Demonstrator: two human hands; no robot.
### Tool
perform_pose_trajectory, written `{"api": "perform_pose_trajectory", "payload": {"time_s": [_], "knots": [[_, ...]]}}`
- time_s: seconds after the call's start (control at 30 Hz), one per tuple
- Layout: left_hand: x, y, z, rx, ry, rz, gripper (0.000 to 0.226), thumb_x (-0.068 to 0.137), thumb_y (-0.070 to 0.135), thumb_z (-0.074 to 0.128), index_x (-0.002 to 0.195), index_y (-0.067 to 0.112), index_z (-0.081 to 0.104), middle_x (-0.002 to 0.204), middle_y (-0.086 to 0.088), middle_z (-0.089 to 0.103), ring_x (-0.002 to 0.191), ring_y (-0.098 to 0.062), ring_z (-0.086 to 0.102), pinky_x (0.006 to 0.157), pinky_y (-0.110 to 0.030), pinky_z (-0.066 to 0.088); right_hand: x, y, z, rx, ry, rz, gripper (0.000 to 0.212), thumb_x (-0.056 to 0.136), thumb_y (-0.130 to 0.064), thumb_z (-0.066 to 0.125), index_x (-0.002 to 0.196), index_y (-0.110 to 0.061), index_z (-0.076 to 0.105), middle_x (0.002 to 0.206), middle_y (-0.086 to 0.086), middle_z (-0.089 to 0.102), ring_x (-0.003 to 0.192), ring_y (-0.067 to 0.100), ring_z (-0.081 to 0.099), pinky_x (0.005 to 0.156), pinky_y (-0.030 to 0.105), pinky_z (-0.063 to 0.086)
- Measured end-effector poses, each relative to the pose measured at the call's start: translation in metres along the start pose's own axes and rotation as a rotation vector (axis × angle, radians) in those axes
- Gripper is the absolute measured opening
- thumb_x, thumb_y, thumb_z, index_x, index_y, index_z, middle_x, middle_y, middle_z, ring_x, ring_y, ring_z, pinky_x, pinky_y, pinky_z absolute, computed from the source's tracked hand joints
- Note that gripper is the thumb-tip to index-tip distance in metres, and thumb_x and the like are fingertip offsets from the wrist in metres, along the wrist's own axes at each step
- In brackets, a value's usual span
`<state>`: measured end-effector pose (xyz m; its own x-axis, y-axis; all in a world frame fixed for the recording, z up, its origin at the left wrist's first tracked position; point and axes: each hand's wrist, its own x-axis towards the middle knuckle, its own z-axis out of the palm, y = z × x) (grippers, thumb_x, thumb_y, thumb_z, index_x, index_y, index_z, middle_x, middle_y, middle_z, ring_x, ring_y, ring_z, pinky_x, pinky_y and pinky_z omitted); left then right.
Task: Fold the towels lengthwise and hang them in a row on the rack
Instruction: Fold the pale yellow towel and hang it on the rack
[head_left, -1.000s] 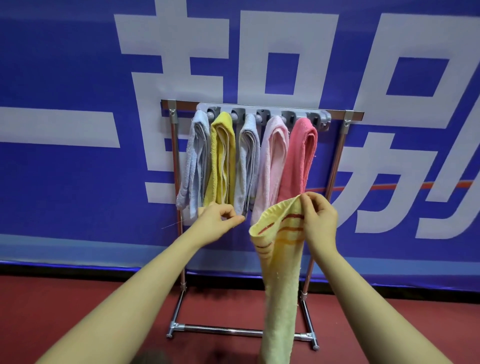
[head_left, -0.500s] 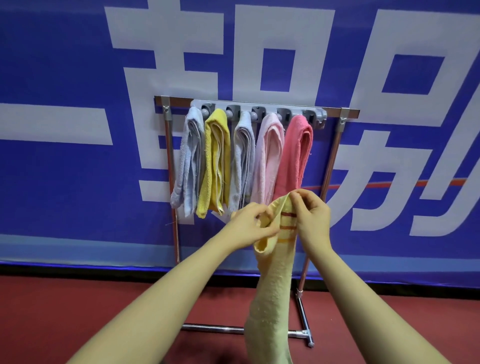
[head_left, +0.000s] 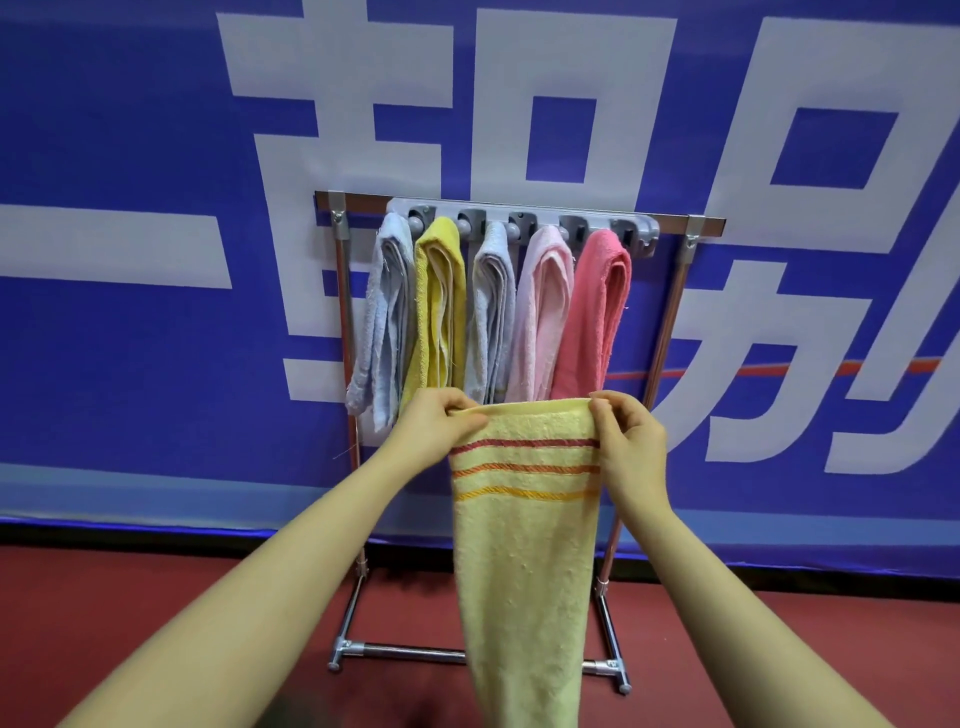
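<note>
Item 1, nearest: pale yellow striped towel (head_left: 524, 561), held up in front of the rack, hanging free from its top edge. Three bands, red to orange, are carried across it just below that edge. The lower end is cut off by the bottom of the frame, so its full length cannot be given.

Item 2: left hand (head_left: 434, 423), closed in a pinch on the top left corner of the striped towel. Item 3: right hand (head_left: 631, 447), closed in a pinch on the top right corner. The top edge is drawn taut between the two.

Handling, judged: soft terry, light, limp, with no stiffness of its own; not slippery. It is best taken at the two top corners, as at present, then brought edge to edge for the lengthwise fold. Sagging is to be expected wherever it is unsupported.

Item 4, beyond: rack (head_left: 340, 291), metal-framed, on a red floor. Five folded towels are hung in a row from a grey holder bar (head_left: 644, 228): light blue towel (head_left: 382, 317), yellow towel (head_left: 439, 306), grey-blue towel (head_left: 491, 312), pale pink towel (head_left: 543, 312), coral towel (head_left: 597, 312). Their lower ends are hidden behind the hands and the striped towel. One slot at the right end appears vacant; its clip is hard to make out.

Item 5, farthest: blue banner (head_left: 130, 364) with large white characters.
</note>
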<state>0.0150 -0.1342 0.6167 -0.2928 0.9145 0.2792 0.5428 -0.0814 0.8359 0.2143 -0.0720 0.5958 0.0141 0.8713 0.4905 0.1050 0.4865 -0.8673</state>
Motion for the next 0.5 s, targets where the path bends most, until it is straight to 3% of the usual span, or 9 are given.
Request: {"api": "perform_pose_trajectory", "payload": {"time_s": [0.2, 0.37, 0.5], "knots": [[0.001, 0.02, -0.017, -0.07, -0.063, 0.068, 0.01, 0.078, 0.01, 0.074, 0.085, 0.005, 0.068, 0.07, 0.004, 0.062, 0.054, 0.006, 0.056, 0.052, -0.007, 0.042, 0.003, -0.003, -0.004, -0.037, -0.03, -0.047, 0.019, 0.097, -0.014, 0.049, 0.107, -0.013, 0.065, 0.094, -0.01, 0.065, 0.089, -0.001, 0.058, 0.089, 0.028, 0.048], [0.003, 0.021, -0.025, -0.068, -0.107, 0.109, 0.008, 0.084, 0.015, 0.068, 0.09, 0.01, 0.066, 0.08, 0.002, 0.064, 0.07, -0.005, 0.059, 0.062, -0.014, 0.049, 0.006, -0.01, -0.003, 0.071, -0.057, -0.065, 0.012, 0.097, -0.012, 0.05, 0.098, -0.017, 0.061, 0.078, -0.002, 0.06, 0.067, 0.0, 0.05, 0.067, 0.023, 0.042], [0.006, 0.019, -0.024, -0.143, -0.016, 0.099, 0.009, 0.085, 0.015, 0.067, 0.091, 0.007, 0.068, 0.085, -0.004, 0.066, 0.073, -0.008, 0.059, 0.066, -0.02, 0.051, 0.008, -0.015, -0.004, 0.133, -0.046, -0.036, 0.011, 0.093, -0.014, 0.058, 0.088, -0.019, 0.066, 0.083, -0.008, 0.066, 0.076, -0.004, 0.057, 0.074, 0.018, 0.047]]}}
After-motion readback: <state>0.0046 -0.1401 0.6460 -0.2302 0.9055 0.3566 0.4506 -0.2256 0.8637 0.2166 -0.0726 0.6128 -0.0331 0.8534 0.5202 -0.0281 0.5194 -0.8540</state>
